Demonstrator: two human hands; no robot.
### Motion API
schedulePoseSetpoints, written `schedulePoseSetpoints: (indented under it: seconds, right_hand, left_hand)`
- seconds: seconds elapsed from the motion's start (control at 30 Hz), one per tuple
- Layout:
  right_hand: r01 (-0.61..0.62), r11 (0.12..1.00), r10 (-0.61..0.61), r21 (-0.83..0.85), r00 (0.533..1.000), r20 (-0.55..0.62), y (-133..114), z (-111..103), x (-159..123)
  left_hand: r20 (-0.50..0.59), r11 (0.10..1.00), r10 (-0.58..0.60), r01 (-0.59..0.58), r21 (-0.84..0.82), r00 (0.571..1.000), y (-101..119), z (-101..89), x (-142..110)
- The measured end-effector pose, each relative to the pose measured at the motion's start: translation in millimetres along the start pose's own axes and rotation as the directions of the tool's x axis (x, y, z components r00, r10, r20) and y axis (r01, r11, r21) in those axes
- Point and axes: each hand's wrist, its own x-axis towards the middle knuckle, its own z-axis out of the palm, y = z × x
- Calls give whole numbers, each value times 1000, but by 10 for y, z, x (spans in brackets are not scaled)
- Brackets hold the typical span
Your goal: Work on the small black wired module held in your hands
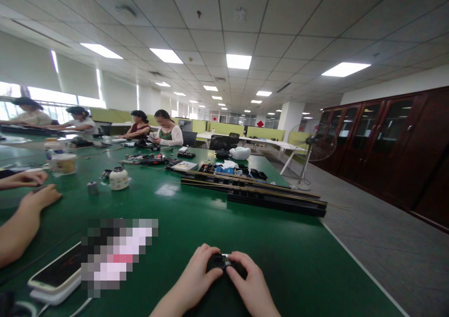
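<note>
My left hand [196,279] and my right hand [249,286] meet at the near edge of the green table [217,223]. Both have their fingers curled round a small black object [222,262] with a bit of metal on top. What it is I cannot make out; most of it is hidden under my fingers. It sits low, just above or on the table surface.
A phone [58,272] on a white block lies at near left. A co-worker's hands [26,190] rest on the left edge. Long black rails [266,196], a white jar [119,178], a cup [63,163] and tools lie farther on. Several people sit at the far end. Fan [317,148] and wooden cabinets [386,144] stand right.
</note>
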Motion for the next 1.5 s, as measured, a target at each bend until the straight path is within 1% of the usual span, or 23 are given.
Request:
schedulePoseSetpoints:
  seconds: [0.13, 0.47, 0.73, 0.87, 1.03, 1.13, 1.37, 1.5]
  right_hand:
    - [13, 1000, -13, -2, 1000, 13, 19, 7, 4]
    - [-32, 998, 34, -60, 999, 27, 24, 5, 7]
    - [-10, 989, 12, -146, 1000, 10, 50, 9, -5]
    - [0, 988, 0, -152, 1000, 0, 52, 13, -6]
    - [2, 986, -4, -164, 1000, -12, 87, 25, -4]
    - [-1, 984, -1, -176, 1000, -11, 95, 29, -2]
    - [-12, 984, 10, -176, 1000, -13, 58, 20, -6]
    - [-13, 985, 11, -175, 1000, -10, 50, 19, -10]
  left_hand:
    - [2, 1000, -3, 3, 11, 1000, -4, 2, -1]
    - [-1, 1000, 1, -1, 5, 1000, -29, 17, 10]
    - [46, 992, -23, 17, 125, 999, -29, -8, -20]
    - [47, 990, -14, 7, 140, 999, -47, -3, -21]
    - [40, 988, -38, 32, 151, 998, -57, 11, -18]
    - [38, 987, -29, 22, 157, 999, -49, 14, -13]
    - [31, 986, -22, 17, 167, 999, -66, 15, -18]
    - [32, 987, -33, 27, 161, 999, -40, 7, -20]
